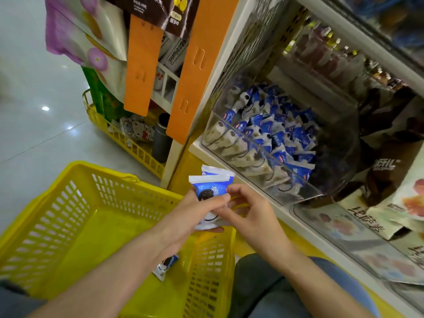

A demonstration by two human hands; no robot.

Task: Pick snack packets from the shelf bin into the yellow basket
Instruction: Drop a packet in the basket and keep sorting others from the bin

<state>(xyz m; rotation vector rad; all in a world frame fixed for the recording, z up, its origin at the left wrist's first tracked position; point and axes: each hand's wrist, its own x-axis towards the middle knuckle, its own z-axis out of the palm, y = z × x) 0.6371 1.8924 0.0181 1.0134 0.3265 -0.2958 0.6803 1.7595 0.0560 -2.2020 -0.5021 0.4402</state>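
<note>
Over the right rim of the yellow slotted plastic basket (57, 214), gripped in the curled left hand (195, 212): a small stack of blue-and-white crinkly film snack packets (212, 187), pinched at its right edge by the fingertips of the right hand (250, 214). Probably very light, soft-skinned and slick, with brittle biscuit inside; best held flat across the faces or by the crimped ends, never squeezed. Lying on the basket floor: one matching packet (166, 266). Beyond, heaped in the clear plastic shelf bin (302, 191): many more.
</note>
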